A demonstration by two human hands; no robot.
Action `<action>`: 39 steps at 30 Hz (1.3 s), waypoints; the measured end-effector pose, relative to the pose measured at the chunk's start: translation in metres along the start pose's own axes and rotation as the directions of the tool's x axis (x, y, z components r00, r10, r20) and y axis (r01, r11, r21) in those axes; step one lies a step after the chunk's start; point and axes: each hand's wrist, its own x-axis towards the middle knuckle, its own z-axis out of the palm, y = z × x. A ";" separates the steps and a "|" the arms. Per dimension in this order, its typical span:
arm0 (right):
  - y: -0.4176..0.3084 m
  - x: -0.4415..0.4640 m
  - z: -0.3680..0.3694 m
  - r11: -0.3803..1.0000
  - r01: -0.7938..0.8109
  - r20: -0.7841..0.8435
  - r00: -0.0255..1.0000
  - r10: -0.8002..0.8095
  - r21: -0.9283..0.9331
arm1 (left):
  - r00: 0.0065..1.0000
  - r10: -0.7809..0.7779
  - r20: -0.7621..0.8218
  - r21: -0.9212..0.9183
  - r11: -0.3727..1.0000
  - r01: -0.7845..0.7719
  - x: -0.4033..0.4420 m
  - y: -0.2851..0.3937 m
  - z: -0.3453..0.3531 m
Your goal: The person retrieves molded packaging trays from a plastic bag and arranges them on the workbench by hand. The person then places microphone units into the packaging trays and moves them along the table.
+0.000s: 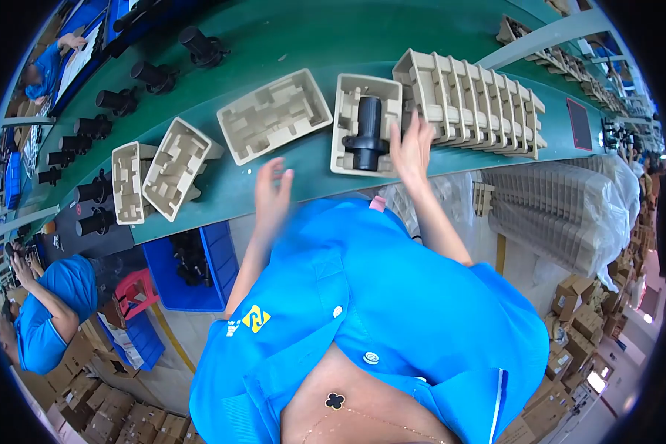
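A black cylindrical part with a collar (368,122) lies in a beige moulded pulp tray (348,90) on the green bench. My right hand (413,152) is at that tray's right edge, thumb and fingers apart and extended, close to the row of nested pulp trays (470,103); whether it touches either one I cannot tell. My left hand (272,194), slightly blurred, hovers over the bench's front edge with fingers apart and nothing in them. Just beyond it sits a pulp tray (274,111) with no part in it.
Two more pulp trays (176,170) lean together at left. Several black cylindrical parts (152,76) stand along the bench. Below are a blue bin (185,296) and bagged trays (555,203). A co-worker in blue (59,303) works at left. A metal bar (547,38) crosses at right.
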 end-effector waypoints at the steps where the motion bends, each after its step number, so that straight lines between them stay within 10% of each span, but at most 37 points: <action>1: 0.016 -0.020 0.006 0.999 -0.033 0.023 0.999 0.033 0.016 | 0.985 0.120 -0.120 0.133 0.986 -0.104 0.001 -0.003 -0.004; 3: 0.068 -0.040 0.038 0.908 -0.303 0.423 0.891 0.162 0.290 | 0.921 0.320 -0.222 0.366 0.903 -0.225 0.012 -0.002 -0.014; 6: 0.059 -0.035 0.036 0.463 -0.683 0.603 0.725 0.333 0.565 | 0.893 0.430 -0.137 0.566 0.773 -0.285 0.031 0.002 -0.029; 10: 0.046 -0.017 0.016 0.468 -0.619 0.566 0.780 0.268 0.630 | 0.930 0.367 0.024 0.661 0.692 -0.290 0.064 -0.036 -0.043; 12: 0.011 0.003 -0.031 0.169 -0.778 0.706 0.623 0.336 0.606 | 0.929 0.370 0.018 0.658 0.695 -0.290 0.067 -0.032 -0.050; 22: -0.057 0.252 0.041 -0.302 -0.647 0.710 0.675 0.201 0.700 | 0.893 0.432 0.130 0.494 0.753 -0.436 0.105 -0.009 -0.040; 28: 0.121 0.423 0.151 -0.224 -0.450 0.466 0.550 0.693 0.865 | 0.876 0.432 0.215 0.482 0.734 -0.479 0.123 0.034 -0.031; 31: 0.223 0.433 0.167 -0.282 -0.443 0.521 0.645 0.559 0.851 | 0.904 0.420 -0.075 0.489 0.806 -0.334 0.124 0.022 -0.053; 33: 0.233 0.425 0.163 -0.050 -0.571 0.543 0.746 0.387 0.820 | 0.887 0.360 -0.289 0.563 0.813 -0.146 0.129 0.016 -0.083; 36: 0.076 0.397 0.115 -0.004 -0.612 0.330 0.421 0.845 0.791 | 0.841 0.270 -0.469 0.561 0.827 0.047 0.129 -0.019 -0.122; 38: -0.061 0.358 0.104 0.218 -0.487 0.116 0.567 0.816 0.846 | 0.859 0.250 -0.447 0.571 0.819 0.059 0.129 -0.034 -0.128; 39: -0.101 0.340 0.129 0.422 -0.309 0.034 0.838 0.545 0.852 | 0.873 0.260 -0.412 0.597 0.801 0.044 0.129 -0.034 -0.128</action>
